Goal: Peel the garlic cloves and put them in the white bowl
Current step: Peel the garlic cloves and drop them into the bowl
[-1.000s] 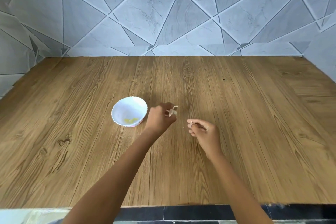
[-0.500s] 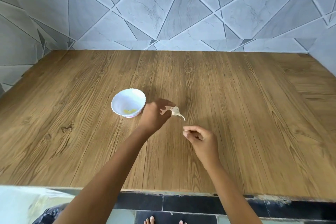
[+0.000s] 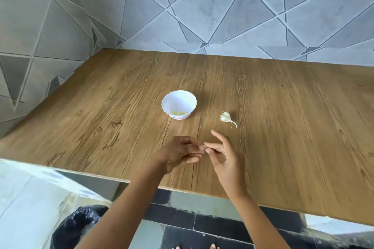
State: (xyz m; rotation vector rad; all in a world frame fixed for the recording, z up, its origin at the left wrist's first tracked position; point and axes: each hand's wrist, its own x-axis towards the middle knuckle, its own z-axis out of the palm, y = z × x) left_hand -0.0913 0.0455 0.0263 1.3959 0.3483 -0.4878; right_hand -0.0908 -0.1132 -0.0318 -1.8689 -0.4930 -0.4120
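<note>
since 0.5 s ago the left hand has released the garlic and drawn back toward the near edge of the table. the garlic now lies on the wood, right of the bowl, near it but not touching, with its thin stem pointing to the near right. the bowl stands upright with yellowish peeled cloves at its bottom. the left hand's curled fingertips meet the right hand. the right thumb and forefinger are closed in a narrow pinch and the other fingers are raised and spread. whether either hand holds anything at that contact point cannot be told: too small and blurred. 1 black bag sits below the table edge at the left.
</note>
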